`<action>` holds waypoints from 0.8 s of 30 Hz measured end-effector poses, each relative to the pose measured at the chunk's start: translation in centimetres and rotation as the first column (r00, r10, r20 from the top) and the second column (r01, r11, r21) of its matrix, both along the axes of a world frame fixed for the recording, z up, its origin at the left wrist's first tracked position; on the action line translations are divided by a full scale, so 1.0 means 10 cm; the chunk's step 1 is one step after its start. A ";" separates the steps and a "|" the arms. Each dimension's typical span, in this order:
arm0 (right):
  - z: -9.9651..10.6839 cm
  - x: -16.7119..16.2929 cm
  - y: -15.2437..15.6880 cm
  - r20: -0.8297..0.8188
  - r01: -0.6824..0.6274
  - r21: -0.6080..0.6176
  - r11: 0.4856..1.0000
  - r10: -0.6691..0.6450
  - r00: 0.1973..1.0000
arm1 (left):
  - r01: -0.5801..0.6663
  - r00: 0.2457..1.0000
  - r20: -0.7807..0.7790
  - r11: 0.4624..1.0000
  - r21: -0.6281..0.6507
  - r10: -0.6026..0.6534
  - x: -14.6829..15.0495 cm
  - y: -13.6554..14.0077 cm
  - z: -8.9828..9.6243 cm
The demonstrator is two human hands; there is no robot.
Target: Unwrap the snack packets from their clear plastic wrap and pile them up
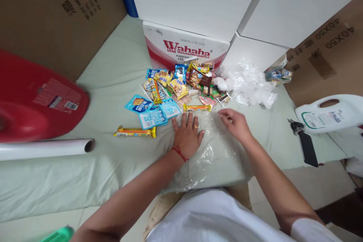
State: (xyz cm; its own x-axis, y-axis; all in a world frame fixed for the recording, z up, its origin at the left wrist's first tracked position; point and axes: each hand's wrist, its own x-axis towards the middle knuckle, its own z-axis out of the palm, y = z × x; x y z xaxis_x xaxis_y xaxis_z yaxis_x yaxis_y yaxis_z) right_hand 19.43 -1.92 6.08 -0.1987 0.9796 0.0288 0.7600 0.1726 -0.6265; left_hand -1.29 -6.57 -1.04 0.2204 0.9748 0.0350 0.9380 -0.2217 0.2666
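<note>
A clear plastic bag (206,155) lies spread over the cloth in front of me, its lower end at the table's front edge. Flat on its upper left part rests my left hand (187,132), fingers stretched out and apart. My right hand (234,124) is curled at the bag's upper right corner, with thumb and fingers pinched on the thin plastic. Just beyond the bag lies a yellow-orange snack bar (197,108), close to the left fingertips. Another wrapped bar (135,132) lies to the left, below several light-blue snack packets (153,118).
Mixed wrapped snacks (179,87) are heaped against a Wahaha carton (187,47). Crumpled clear bags (246,83) sit right of them. A red container (42,98) and a white roll (45,149) stand left; a white jug (331,113) and black phone-like object (308,149) lie right.
</note>
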 end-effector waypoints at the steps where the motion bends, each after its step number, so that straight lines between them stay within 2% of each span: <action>1: -0.01 0.03 0.24 0.134 0.090 0.016 0.996 -0.091 0.987 | -0.003 1.000 -0.001 1.000 -0.004 0.003 0.00 0.00 0.01; 3: -0.05 -0.01 0.62 0.366 0.132 0.009 0.991 -0.126 0.922 | -0.001 1.000 0.002 1.000 -0.016 0.001 0.01 -0.02 0.02; 5: -0.11 -0.15 0.86 0.503 0.120 -0.013 0.993 -0.097 0.859 | 0.005 1.000 0.009 1.000 -0.029 -0.005 0.01 -0.04 0.03; 9: -0.21 -0.49 1.01 0.636 0.150 -0.079 0.985 -0.066 0.768 | 0.003 0.999 0.047 1.000 -0.030 -0.001 0.00 -0.08 0.03; 13: -0.21 -0.55 0.97 0.685 0.169 -0.118 0.978 -0.043 0.728 | 0.009 0.996 0.085 0.999 -0.039 -0.005 0.00 -0.10 0.02; 21: -0.15 -0.25 0.87 0.676 0.129 -0.220 0.967 0.056 0.734 | 0.021 0.995 0.097 0.999 -0.048 -0.017 -0.01 -0.09 0.03; 24: -0.15 -0.15 0.82 0.680 0.130 -0.219 0.967 0.056 0.731 | 0.029 0.996 0.091 0.998 -0.048 -0.025 -0.01 -0.09 0.02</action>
